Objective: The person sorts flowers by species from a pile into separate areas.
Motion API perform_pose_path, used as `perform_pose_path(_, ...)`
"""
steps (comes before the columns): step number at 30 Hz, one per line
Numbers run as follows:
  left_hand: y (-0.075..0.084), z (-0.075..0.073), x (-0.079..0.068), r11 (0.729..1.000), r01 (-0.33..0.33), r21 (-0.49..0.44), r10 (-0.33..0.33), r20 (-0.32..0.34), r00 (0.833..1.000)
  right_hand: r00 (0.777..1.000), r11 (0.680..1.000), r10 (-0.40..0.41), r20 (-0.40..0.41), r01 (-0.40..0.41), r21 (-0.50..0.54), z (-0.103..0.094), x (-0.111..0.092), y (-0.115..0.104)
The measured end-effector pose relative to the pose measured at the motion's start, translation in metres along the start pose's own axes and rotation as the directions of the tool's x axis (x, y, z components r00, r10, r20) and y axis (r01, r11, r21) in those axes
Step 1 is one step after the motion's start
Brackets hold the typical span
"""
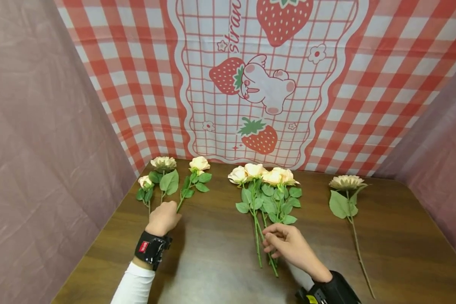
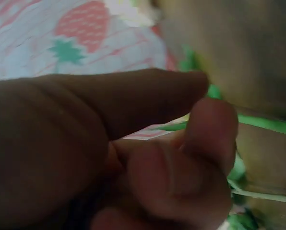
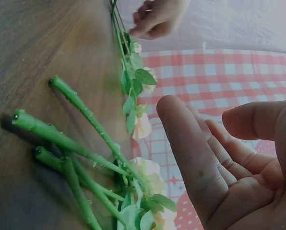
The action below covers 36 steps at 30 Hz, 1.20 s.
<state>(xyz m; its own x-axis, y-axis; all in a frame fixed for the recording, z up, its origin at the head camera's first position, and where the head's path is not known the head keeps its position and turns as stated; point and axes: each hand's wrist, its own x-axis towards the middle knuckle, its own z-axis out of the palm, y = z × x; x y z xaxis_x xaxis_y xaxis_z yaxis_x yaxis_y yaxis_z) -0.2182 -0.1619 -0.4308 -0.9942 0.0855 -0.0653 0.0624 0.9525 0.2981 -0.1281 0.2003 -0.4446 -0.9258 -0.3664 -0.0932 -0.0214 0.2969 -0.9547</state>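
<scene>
My left hand (image 1: 164,218) is over the stems at the left, its fingers bent. In the right wrist view, that left hand (image 3: 157,19) appears just above the stems, apart from them. Around it are a cream rose (image 1: 199,164), a small rosebud (image 1: 145,182) and a pale, many-petalled flower (image 1: 163,164). In the left wrist view, a green stem (image 2: 268,124) passes beyond the fingertips. My right hand (image 1: 290,247) hovers beside a bunch of cream roses (image 1: 255,171), thumb and fingers apart, holding nothing. Their cut stems (image 3: 92,120) cross each other on the table.
Another pale, many-petalled flower (image 1: 346,183) lies on the right of the brown wooden table (image 1: 213,253), its long stem pointing toward me. A red checked cloth (image 1: 137,71) with strawberries hangs behind the table. Pinkish curtains (image 1: 42,147) flank both sides.
</scene>
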Motion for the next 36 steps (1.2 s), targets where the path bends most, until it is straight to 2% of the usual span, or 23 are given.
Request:
perform_pose_path(4,-0.001,0.010,0.004,0.998,0.024,0.056,-0.025,0.018,1.000,1.000,1.000,-0.017,0.015,0.017,0.007,-0.001,-0.002,-0.002)
perform_pose_path(10,0.000,0.018,0.003,0.994,0.026,0.107,-0.032,0.053,0.998,0.999,0.999,-0.035,0.026,0.034,0.010,-0.002,-0.004,-0.003)
perform_pose_path(16,-0.001,0.019,0.006,0.993,0.069,0.098,-0.065,-0.051,0.997,0.999,1.000,-0.030,0.020,0.030,0.007,-0.001,-0.004,-0.003)
perform_pose_path(18,-0.002,0.019,0.007,0.991,0.084,0.099,-0.078,-0.068,0.995,0.999,1.000,-0.029,0.024,0.029,0.002,-0.001,-0.004,-0.003)
perform_pose_path(25,-0.007,0.024,0.011,0.989,0.088,0.121,-0.088,-0.002,0.996,0.999,1.000,-0.028,0.029,0.028,-0.008,-0.001,-0.004,-0.002)
perform_pose_path(30,-0.009,0.025,0.013,0.994,0.069,0.084,-0.071,0.019,0.997,0.999,1.000,-0.022,0.036,0.023,-0.006,-0.001,-0.004,-0.002)
perform_pose_path(36,-0.008,0.017,0.010,1.000,0.001,-0.027,-0.001,0.033,0.999,0.999,1.000,-0.017,0.033,0.017,-0.006,-0.001,-0.002,-0.002)
